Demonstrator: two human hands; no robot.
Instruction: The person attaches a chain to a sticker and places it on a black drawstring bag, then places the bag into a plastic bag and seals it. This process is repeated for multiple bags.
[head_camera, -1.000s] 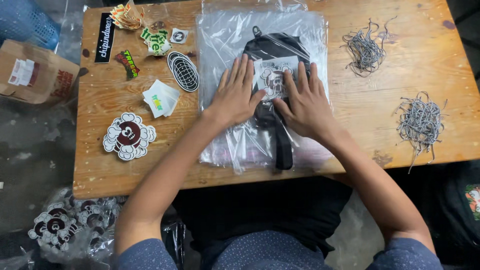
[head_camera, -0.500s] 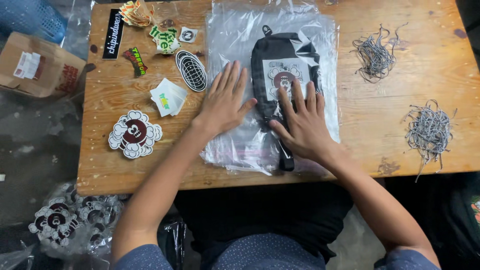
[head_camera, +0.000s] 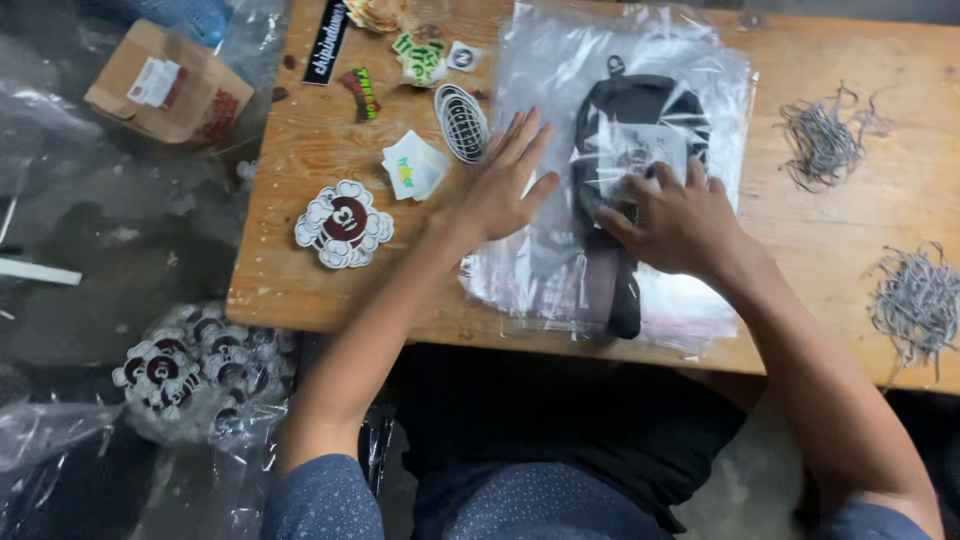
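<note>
A black pouch-like bag (head_camera: 640, 120) lies inside a clear plastic bag (head_camera: 620, 50) on a wooden table (head_camera: 300, 280). My left hand (head_camera: 500, 185) presses flat on the left part of the plastic, fingers spread. My right hand (head_camera: 675, 215) rests on the black bag through the plastic, fingers slightly curled over a white label. Neither hand grips anything.
Left of the plastic lie stickers: a cloud-shaped one (head_camera: 343, 222), a white oval (head_camera: 462, 122), a small white stack (head_camera: 412, 166), a black strip (head_camera: 326, 40). Two heaps of grey ties (head_camera: 822, 140) (head_camera: 915, 300) lie right. A cardboard box (head_camera: 165, 85) and bagged stickers (head_camera: 185, 365) sit on the floor.
Both hands slid outward and down over the plastic; the left hand moved toward the bag's left edge. The view shifted, so the table appears further right.
</note>
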